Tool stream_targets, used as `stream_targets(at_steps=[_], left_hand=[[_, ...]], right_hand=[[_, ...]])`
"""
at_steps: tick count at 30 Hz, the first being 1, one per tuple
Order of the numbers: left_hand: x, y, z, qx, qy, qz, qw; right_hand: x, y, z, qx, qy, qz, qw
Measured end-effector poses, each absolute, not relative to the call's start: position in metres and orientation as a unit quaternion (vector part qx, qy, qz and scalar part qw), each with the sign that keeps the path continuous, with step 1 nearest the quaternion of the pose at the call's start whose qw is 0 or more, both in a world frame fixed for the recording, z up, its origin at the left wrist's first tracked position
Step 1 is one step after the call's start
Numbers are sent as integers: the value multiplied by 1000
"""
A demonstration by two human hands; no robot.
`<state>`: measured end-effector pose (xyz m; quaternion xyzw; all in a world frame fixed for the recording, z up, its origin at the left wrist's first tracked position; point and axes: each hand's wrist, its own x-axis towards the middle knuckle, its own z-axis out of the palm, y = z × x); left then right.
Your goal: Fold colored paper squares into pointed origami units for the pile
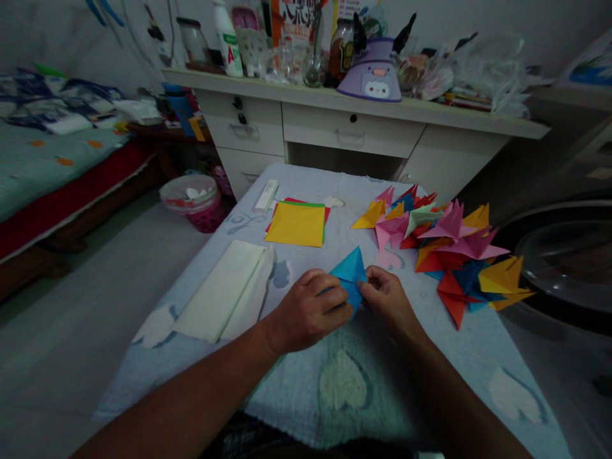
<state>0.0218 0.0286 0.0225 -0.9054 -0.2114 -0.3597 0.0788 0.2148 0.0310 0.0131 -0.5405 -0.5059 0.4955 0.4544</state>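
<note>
A blue sheet of origami paper (pixel 351 268), folded into a pointed shape, is held just over the cloth-covered table. My left hand (pixel 313 309) grips its left side, fingers curled across the front. At its right edge, my right hand (pixel 387 293) pinches the paper between thumb and fingers. Beyond my hands lies a small stack of square paper (pixel 296 224), yellow on top with green and red edges showing. To the right, a cluster of folded paper cranes (pixel 452 239) in pink, orange, red, blue and pale green rests on the table.
Left of my hands lies a folded white cloth or paper (pixel 222 290). A small white box (pixel 266 196) sits near the far left corner of the tablecloth (pixel 306 395). Behind stands a white desk (pixel 349 127) crowded with jars and a purple visor (pixel 373 70). A pink bin (pixel 196 204) is on the floor.
</note>
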Motion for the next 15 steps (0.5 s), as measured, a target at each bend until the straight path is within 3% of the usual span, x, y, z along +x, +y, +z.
stream_targets(at_steps=[15], left_hand=[[24,29,21,-903,-233,-351,82]], right_hand=[[217,27,5,-568,-564,416,431]])
